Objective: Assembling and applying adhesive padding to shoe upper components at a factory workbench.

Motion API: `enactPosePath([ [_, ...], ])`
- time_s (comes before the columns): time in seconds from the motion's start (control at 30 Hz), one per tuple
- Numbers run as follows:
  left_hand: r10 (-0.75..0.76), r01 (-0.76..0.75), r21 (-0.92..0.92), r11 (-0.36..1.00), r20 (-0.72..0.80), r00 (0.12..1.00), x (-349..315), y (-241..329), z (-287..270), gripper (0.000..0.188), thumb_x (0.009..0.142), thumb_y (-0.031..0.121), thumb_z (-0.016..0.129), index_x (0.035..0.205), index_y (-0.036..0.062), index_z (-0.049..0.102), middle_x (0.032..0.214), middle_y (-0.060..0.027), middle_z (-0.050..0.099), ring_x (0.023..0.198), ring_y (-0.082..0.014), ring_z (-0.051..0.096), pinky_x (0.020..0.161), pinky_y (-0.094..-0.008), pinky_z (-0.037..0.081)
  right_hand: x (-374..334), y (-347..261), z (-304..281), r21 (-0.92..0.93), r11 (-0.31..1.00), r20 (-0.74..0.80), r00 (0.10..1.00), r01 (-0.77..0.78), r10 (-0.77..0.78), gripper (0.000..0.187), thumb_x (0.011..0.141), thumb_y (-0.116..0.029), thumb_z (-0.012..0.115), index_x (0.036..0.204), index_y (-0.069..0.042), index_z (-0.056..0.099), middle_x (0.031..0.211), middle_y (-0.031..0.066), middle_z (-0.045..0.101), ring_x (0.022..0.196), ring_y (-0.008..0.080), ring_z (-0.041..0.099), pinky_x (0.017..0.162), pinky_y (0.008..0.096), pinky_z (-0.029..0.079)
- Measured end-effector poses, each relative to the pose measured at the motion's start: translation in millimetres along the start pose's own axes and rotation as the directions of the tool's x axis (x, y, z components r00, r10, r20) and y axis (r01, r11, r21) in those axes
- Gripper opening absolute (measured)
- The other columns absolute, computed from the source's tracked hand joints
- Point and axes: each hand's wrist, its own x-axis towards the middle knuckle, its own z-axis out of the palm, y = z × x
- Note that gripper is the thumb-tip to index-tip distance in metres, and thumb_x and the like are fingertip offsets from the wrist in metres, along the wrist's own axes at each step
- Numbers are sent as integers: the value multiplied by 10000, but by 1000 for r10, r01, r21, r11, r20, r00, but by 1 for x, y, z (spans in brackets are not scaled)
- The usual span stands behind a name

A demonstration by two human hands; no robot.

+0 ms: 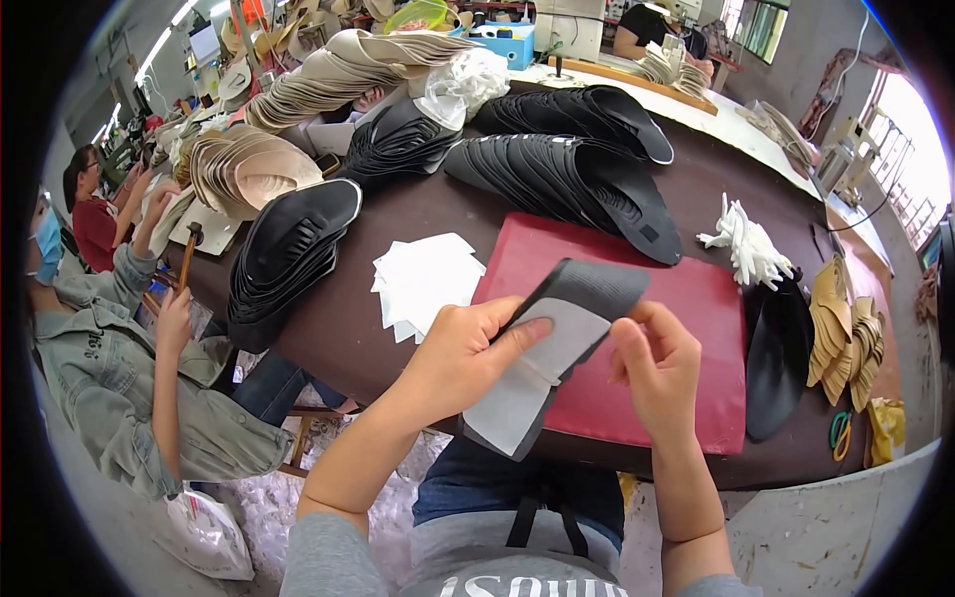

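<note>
Over the brown worktop (pixel 403 211) and red mat (pixel 701 328), the left hand (pixel 460 350) pinches a grey-and-black piece (pixel 565 343); the right hand (pixel 661 366) curls beside it, grip unclear. Black stacks (pixel 542 184) lie beyond.

The left hand (pixel 466 348) grips a black-and-grey piece (pixel 569 323), thumb on its grey face, over the near part of a red mat (pixel 696 343). The right hand (pixel 659 366), fingers curled, is at the piece's right edge; whether it touches is unclear. White sheets (pixel 430 284) lie fanned left of the mat on the brown table (pixel 343 343). Black stacks (pixel 537 179) lie beyond, a white bundle (pixel 744 247) and tan pieces (pixel 834 320) to the right, near scissors (pixel 842 434). At left, a co-worker (pixel 119 368) holds a hammer (pixel 186 261) upright.
</note>
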Motion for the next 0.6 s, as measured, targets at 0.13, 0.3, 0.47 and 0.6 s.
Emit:
enactPosePath([
  [0.13,-1,22,-147,989,144,990,2,5,-2,232,953,192,560,1031,-9,644,830,-26,651,681,-47,537,570,-163,411,1,1,4,-298,938,-95,972,178,-215,111,810,-7,707,903,-26,648,826,39,607,609,89,497,517,208,394],
  [0.3,-5,25,-315,949,63,998,11,9,9,262,982,229,506,988,2,638,800,-6,622,665,-42,521,556,-162,392,3,3,17,-615,536,146,752,578,-643,139,760,31,719,843,-50,643,882,41,591,780,135,521,650,235,427],
  [0.47,-35,9,-408,913,-56,998,8,2,21,329,995,255,483,1072,-20,646,796,-22,634,658,-55,526,540,-174,390,-2,7,19,-680,369,206,647,634,-734,173,729,33,724,873,-39,663,925,42,597,858,176,520,710,277,449],
  [0.6,-15,-4,-381,924,-48,999,7,-7,19,341,995,259,482,1081,-29,644,829,-36,651,688,-61,549,569,-172,412,-2,3,20,-608,482,223,718,631,-659,178,721,37,726,868,-43,666,921,37,611,832,183,533,718,288,457],
])
